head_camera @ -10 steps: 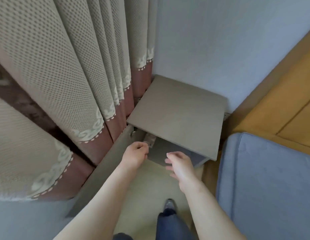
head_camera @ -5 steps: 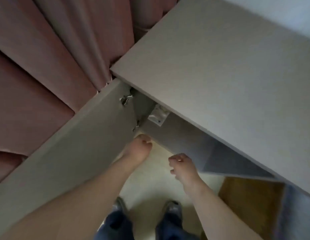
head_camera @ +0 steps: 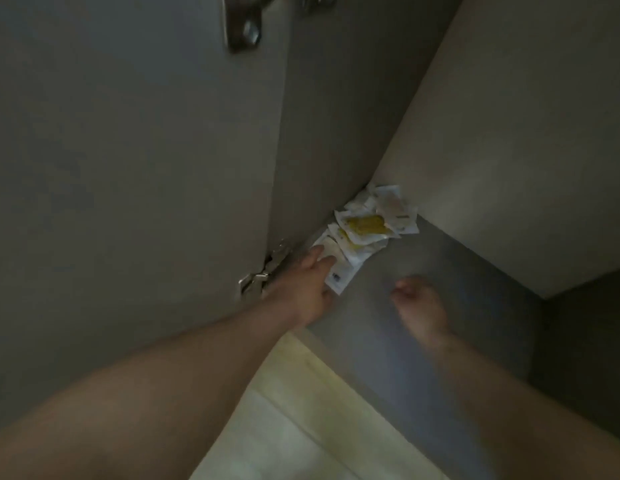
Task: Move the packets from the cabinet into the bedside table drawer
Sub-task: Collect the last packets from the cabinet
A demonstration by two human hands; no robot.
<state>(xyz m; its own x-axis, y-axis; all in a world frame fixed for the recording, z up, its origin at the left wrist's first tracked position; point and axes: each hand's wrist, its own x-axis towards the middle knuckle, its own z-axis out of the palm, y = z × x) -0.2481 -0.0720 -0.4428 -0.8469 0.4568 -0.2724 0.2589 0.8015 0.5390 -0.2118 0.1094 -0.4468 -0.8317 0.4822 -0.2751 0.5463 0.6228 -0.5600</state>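
In the head view the packets (head_camera: 365,225) lie heaped in the back left corner of the cabinet (head_camera: 474,289). The left hand (head_camera: 301,289) lays straight fingers (head_camera: 322,264) on the nearest packet (head_camera: 338,271), while the right hand (head_camera: 417,303) hovers beside it, fingers curled on nothing. The pick-up seems at its start: next the fingers must gather packets and lift them out.

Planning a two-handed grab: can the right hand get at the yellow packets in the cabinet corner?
Probably yes: only bare cabinet floor lies between the right hand and the yellow packets.
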